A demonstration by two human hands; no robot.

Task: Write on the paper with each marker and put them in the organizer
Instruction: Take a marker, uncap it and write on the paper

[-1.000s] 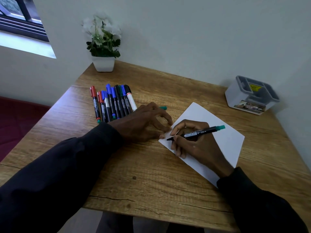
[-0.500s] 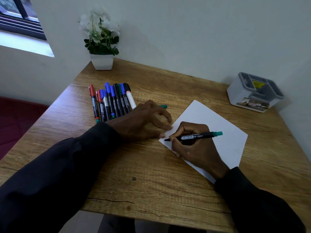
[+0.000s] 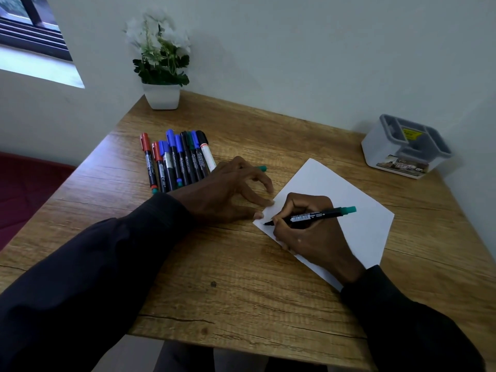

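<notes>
View from above a wooden table (image 3: 241, 291), looking down at a person's two hands in dark sleeves. The right hand (image 3: 308, 234) pinches a black marker (image 3: 314, 216) in a writing grip, fingers curled round the barrel. The marker lies almost flat, its tip on the near-left corner of a white sheet of paper (image 3: 354, 194) and pointing to 9 o'clock, its teal end pointing to 3 o'clock. No ink mark is visible on the sheet. The left hand (image 3: 228, 191) is spread, fingers arched, with its fingertips down at the paper's left corner, seemingly steadying it. A small teal piece (image 3: 263, 168) shows past its fingers; whether the hand holds it cannot be told. At 10 o'clock from the left hand lies a row of capped markers (image 3: 177, 159), side by side, running 12 to 6 o'clock. The grey organizer (image 3: 397, 154) stands well apart at 1 o'clock from the right hand, beyond the paper, by the wall. The right hand is much the nearer to it, so it would likely carry the marker there. A potted plant (image 3: 161, 76) sits in the far corner.
</notes>
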